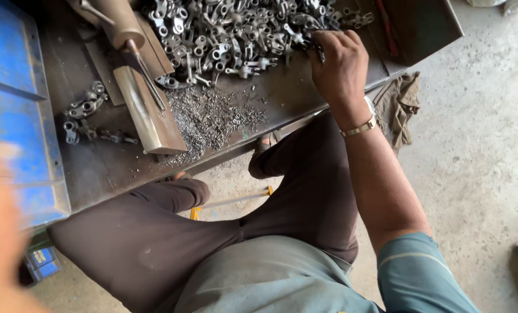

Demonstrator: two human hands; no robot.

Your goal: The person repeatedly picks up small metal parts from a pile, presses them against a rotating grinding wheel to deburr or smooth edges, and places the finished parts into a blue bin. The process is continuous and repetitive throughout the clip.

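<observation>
Metalworking workshop. Indicated by: a steel workbench (pixel 114 168) heaped with small cast metal parts (pixel 230 35), swarf (pixel 212 119) scattered beside a press tool (pixel 134 64), a blue machine housing (pixel 12 104), bare concrete floor (pixel 485 150).

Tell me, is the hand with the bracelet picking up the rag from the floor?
No, the right hand is up on the workbench, reaching into the heap of small metal parts, while the rag hangs beside the bench.

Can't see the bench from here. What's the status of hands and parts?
Right hand down on the parts pile, fingers curled on pieces. Left hand a blur at frame edge, grip unclear. Shavings beside the pile, nothing blocking.
</observation>
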